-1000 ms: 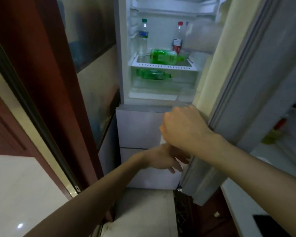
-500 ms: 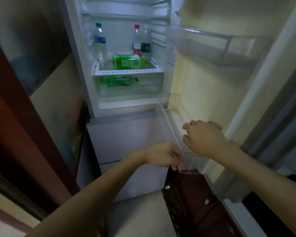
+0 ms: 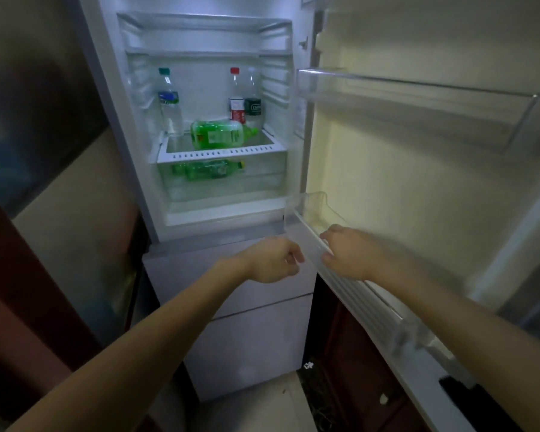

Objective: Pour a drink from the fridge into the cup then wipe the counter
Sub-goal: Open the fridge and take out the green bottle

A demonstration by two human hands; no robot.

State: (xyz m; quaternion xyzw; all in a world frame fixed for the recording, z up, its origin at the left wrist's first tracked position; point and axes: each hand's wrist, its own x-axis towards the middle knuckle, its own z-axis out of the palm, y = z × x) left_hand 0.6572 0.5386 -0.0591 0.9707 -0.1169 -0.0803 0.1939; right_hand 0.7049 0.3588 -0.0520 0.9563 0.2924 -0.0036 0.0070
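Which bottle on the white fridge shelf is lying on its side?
The big green bottle in front; the teal-capped bottle, red-capped bottle and dark-labelled bottle all stand upright.

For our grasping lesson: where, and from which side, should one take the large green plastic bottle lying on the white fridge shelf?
Grip the large green plastic bottle round its middle, from the front, over the top: it lies sideways, flank toward the opening, cap pointing right.
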